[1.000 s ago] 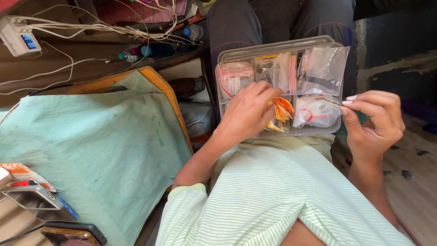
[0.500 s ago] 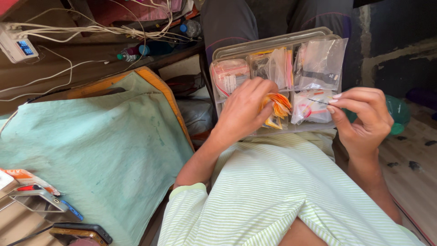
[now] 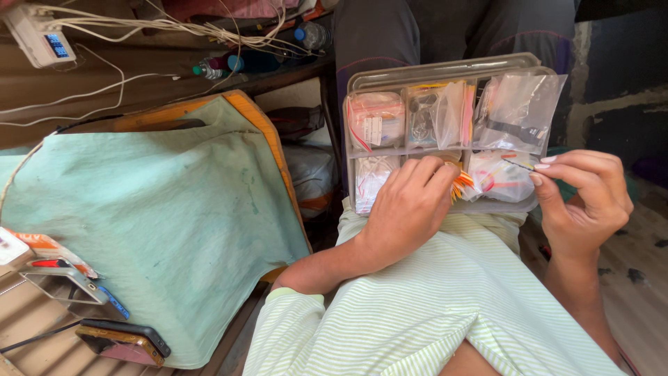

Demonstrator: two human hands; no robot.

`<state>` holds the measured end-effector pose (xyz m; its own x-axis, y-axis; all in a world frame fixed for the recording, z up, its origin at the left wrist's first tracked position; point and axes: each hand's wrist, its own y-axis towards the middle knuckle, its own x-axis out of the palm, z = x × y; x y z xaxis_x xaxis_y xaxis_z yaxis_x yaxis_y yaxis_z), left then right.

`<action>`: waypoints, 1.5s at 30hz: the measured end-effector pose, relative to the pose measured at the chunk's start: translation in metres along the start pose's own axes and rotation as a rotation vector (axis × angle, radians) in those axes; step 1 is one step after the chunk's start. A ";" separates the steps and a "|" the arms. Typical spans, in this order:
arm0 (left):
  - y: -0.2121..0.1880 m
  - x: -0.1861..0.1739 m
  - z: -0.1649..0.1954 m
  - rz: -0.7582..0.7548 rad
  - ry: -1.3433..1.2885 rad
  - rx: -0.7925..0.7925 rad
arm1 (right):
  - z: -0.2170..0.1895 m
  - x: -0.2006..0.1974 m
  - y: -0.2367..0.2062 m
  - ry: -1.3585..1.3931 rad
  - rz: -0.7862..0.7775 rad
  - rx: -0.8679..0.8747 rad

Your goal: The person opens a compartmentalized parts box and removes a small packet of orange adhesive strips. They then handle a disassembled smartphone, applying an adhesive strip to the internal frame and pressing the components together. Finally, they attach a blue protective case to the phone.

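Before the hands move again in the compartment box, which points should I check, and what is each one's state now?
1. Compartment box rests on the lap, lid open: ok.
2. Left hand is inside the lower middle compartment, on the orange bundle: ok.
3. Right hand pinches a thin small part between fingertips: ok.
4. Kind of that part: cannot tell.
5. Plastic bags stay within the box: not ok, one overhangs the right rim.

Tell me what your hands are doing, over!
Left hand pressed on orange bits in the compartment box. Right hand pinching a thin dark piece over a clear bag. Nothing blocking.
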<state>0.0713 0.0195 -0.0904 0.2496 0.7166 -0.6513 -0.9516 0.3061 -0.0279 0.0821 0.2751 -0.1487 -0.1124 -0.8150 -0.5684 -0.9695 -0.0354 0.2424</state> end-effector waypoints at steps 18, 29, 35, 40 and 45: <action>0.006 -0.002 -0.018 -0.024 -0.044 -0.024 | 0.008 0.007 -0.002 -0.013 0.050 -0.014; 0.009 0.013 -0.009 0.018 0.084 0.023 | -0.008 0.008 0.009 -0.006 0.086 -0.033; 0.006 0.025 -0.007 0.032 0.033 0.011 | -0.011 0.005 0.015 0.026 0.092 -0.061; 0.008 0.011 -0.026 0.030 -0.321 -0.225 | -0.016 -0.006 0.011 0.069 0.059 -0.028; 0.003 -0.019 -0.061 0.158 -0.713 -0.299 | -0.019 -0.007 0.015 0.053 0.063 -0.037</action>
<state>0.0529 -0.0318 -0.1247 0.0656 0.9976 -0.0241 -0.9680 0.0577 -0.2442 0.0723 0.2691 -0.1259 -0.1599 -0.8459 -0.5089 -0.9521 -0.0040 0.3058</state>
